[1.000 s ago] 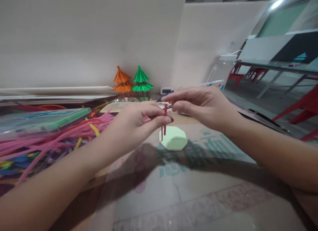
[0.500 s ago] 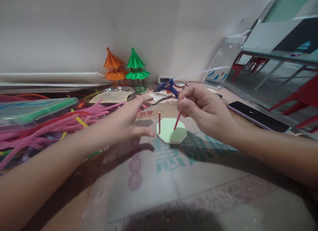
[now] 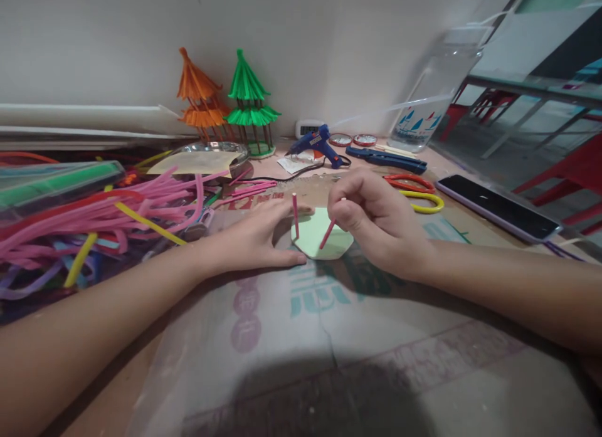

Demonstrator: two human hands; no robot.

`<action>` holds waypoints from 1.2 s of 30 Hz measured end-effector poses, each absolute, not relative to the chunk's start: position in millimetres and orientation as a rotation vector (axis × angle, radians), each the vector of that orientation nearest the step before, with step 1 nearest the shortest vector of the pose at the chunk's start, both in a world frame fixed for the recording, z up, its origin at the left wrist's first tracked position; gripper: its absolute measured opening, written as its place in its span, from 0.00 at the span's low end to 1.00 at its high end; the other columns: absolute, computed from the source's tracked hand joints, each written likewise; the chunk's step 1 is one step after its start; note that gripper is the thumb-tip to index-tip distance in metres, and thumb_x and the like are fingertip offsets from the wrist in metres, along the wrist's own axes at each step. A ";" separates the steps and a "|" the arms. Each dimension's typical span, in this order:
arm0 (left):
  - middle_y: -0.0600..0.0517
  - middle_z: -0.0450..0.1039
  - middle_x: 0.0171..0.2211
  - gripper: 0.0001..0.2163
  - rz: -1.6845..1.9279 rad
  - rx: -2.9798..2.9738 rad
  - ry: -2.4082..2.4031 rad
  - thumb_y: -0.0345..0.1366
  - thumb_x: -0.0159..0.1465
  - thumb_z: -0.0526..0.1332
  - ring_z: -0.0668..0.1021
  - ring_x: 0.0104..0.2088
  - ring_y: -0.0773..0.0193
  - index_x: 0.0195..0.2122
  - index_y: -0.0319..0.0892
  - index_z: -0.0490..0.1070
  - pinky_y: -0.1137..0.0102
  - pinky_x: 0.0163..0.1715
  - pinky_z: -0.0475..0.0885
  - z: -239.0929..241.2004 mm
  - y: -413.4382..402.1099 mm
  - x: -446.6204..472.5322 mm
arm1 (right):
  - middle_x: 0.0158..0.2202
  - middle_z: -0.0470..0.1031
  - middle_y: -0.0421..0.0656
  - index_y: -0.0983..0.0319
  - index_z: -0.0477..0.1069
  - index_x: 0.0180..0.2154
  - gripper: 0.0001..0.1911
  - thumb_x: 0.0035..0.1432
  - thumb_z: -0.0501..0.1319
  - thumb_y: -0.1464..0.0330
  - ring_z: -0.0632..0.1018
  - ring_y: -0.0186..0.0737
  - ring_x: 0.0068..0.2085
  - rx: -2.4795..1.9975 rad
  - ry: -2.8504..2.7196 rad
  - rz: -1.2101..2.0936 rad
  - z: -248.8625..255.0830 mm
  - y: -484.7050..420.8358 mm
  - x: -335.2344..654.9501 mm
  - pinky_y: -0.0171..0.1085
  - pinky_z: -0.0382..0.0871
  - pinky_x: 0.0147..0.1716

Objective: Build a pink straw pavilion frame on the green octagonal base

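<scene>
A pale green octagonal base [image 3: 313,242] lies flat on the printed sheet. My left hand [image 3: 256,233] spans its left side, thumb against the front edge and fingertips at the back edge. Near that side of the base stands a short red stick [image 3: 295,216], upright. Between thumb and fingers, my right hand [image 3: 380,227] pinches a second red stick [image 3: 328,232]. This one leans, its upper end in the fingers and its lower end over the base; whether it touches the surface I cannot tell.
Pink pipe cleaners [image 3: 155,205] pile up on the left. Orange [image 3: 200,98] and green [image 3: 251,105] two-tiered pagoda models stand by the wall. Behind my hands lie a blue glue gun [image 3: 317,145], dark blue pliers-like tool [image 3: 388,160], scissors [image 3: 430,202] and a phone [image 3: 498,206]; a clear bottle [image 3: 433,92] stands behind.
My left hand has come down and right onto the base's edge. My right hand still pinches the stick, now leaning more, its lower end further left. The view has tilted down slightly.
</scene>
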State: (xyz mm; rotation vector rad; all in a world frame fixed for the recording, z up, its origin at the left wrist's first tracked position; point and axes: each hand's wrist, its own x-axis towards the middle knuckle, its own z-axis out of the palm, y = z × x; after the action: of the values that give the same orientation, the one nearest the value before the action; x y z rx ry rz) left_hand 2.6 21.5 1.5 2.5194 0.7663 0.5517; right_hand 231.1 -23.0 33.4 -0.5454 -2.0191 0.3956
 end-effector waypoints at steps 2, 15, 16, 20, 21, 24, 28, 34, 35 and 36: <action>0.44 0.72 0.58 0.27 0.561 2.522 0.790 0.49 0.62 0.69 0.72 0.61 0.44 0.60 0.46 0.68 0.48 0.61 0.67 0.8 20.5 4.3 | 0.32 0.70 0.37 0.59 0.66 0.38 0.07 0.74 0.58 0.67 0.70 0.30 0.31 -0.542 -2.023 0.377 31.7 -21.7 231.1 0.31 0.64 0.29; 0.45 0.71 0.56 0.22 0.537 2.622 0.876 0.49 0.62 0.66 0.71 0.58 0.45 0.54 0.46 0.69 0.50 0.59 0.67 0.7 12.7 11.3 | 0.31 0.69 0.36 0.60 0.66 0.38 0.09 0.74 0.57 0.64 0.71 0.31 0.32 -0.590 -2.067 0.441 25.8 -18.3 229.3 0.32 0.65 0.32; 0.45 0.70 0.57 0.21 0.522 2.639 0.871 0.48 0.63 0.65 0.70 0.59 0.45 0.54 0.46 0.69 0.49 0.60 0.66 1.1 12.6 11.2 | 0.31 0.69 0.36 0.60 0.66 0.38 0.09 0.74 0.57 0.64 0.71 0.31 0.32 -0.594 -2.067 0.443 25.3 -18.2 229.3 0.32 0.66 0.32; 0.43 0.71 0.57 0.20 0.504 2.659 0.873 0.48 0.64 0.62 0.69 0.59 0.45 0.53 0.44 0.69 0.48 0.61 0.65 1.3 12.4 11.2 | 0.32 0.70 0.37 0.59 0.66 0.38 0.11 0.74 0.57 0.62 0.71 0.33 0.33 -0.630 -2.071 0.439 24.0 -18.8 229.5 0.34 0.68 0.34; 0.43 0.70 0.57 0.20 0.505 2.658 0.878 0.49 0.64 0.62 0.69 0.59 0.44 0.53 0.44 0.69 0.48 0.61 0.65 1.0 12.4 11.2 | 0.32 0.70 0.37 0.59 0.66 0.38 0.11 0.74 0.57 0.61 0.71 0.33 0.33 -0.635 -2.072 0.436 23.7 -18.9 229.6 0.34 0.68 0.35; 0.43 0.70 0.57 0.21 0.513 2.651 0.889 0.50 0.64 0.62 0.69 0.60 0.44 0.53 0.44 0.69 0.47 0.61 0.65 0.3 12.5 11.2 | 0.32 0.70 0.37 0.60 0.66 0.38 0.11 0.74 0.57 0.61 0.71 0.32 0.33 -0.624 -2.064 0.438 22.8 -19.2 229.8 0.33 0.69 0.35; 0.43 0.71 0.57 0.20 0.517 2.630 0.874 0.50 0.64 0.62 0.68 0.60 0.43 0.53 0.45 0.70 0.46 0.62 0.64 0.3 12.7 11.2 | 0.33 0.71 0.37 0.59 0.66 0.38 0.11 0.74 0.57 0.62 0.72 0.32 0.33 -0.616 -2.053 0.447 22.6 -20.0 230.0 0.34 0.70 0.36; 0.45 0.71 0.55 0.18 0.557 2.609 0.866 0.50 0.63 0.63 0.68 0.59 0.42 0.50 0.48 0.71 0.45 0.61 0.64 0.0 12.7 11.5 | 0.33 0.73 0.39 0.58 0.67 0.38 0.12 0.74 0.56 0.59 0.73 0.35 0.34 -0.669 -2.062 0.430 21.8 -20.8 230.9 0.36 0.72 0.37; 0.44 0.71 0.55 0.18 0.556 2.610 0.866 0.50 0.63 0.63 0.68 0.59 0.42 0.51 0.47 0.71 0.45 0.61 0.64 -0.1 12.7 11.5 | 0.33 0.73 0.39 0.58 0.67 0.38 0.12 0.74 0.56 0.58 0.73 0.35 0.34 -0.669 -2.062 0.432 21.6 -20.7 231.0 0.36 0.72 0.37; 0.44 0.71 0.55 0.19 0.553 2.611 0.867 0.50 0.63 0.63 0.68 0.59 0.42 0.51 0.47 0.71 0.45 0.61 0.64 -0.2 12.7 11.5 | 0.33 0.73 0.39 0.59 0.67 0.38 0.13 0.74 0.56 0.58 0.73 0.34 0.34 -0.664 -2.062 0.435 21.4 -20.6 231.0 0.36 0.72 0.37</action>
State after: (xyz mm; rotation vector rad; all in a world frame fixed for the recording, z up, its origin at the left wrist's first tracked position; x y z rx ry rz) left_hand 11.5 12.7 -0.2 2.6107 0.8670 0.5534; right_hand 231.0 -20.6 21.4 -0.6636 -2.0622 0.4354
